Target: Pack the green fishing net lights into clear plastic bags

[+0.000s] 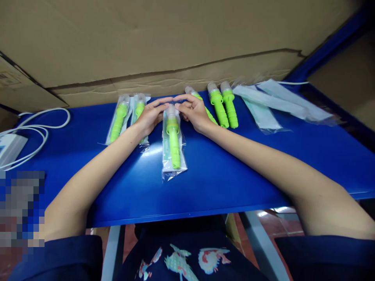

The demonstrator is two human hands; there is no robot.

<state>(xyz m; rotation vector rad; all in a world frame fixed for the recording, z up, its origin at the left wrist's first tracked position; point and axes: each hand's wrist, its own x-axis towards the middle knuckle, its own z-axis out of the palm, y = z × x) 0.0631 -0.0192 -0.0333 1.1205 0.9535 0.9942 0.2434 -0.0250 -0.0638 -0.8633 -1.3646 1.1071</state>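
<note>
Sleeve of clear, thin plastic [165,156] around a lime-green ribbed stick [175,150] lies on the glossy blue tabletop [134,191], upper end pinched by left hand [150,117] and right hand [195,114]; probably light, its film soft, slippery, best gripped around the stiffer stick's middle

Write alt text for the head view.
A person's left-hand grip and right-hand grip touch the far end of a clear bag holding a lime-green, pale-topped item at a blue table. Two similar bagged items lie left; three loose ones and several flat packets lie right, with cardboard behind.
</note>
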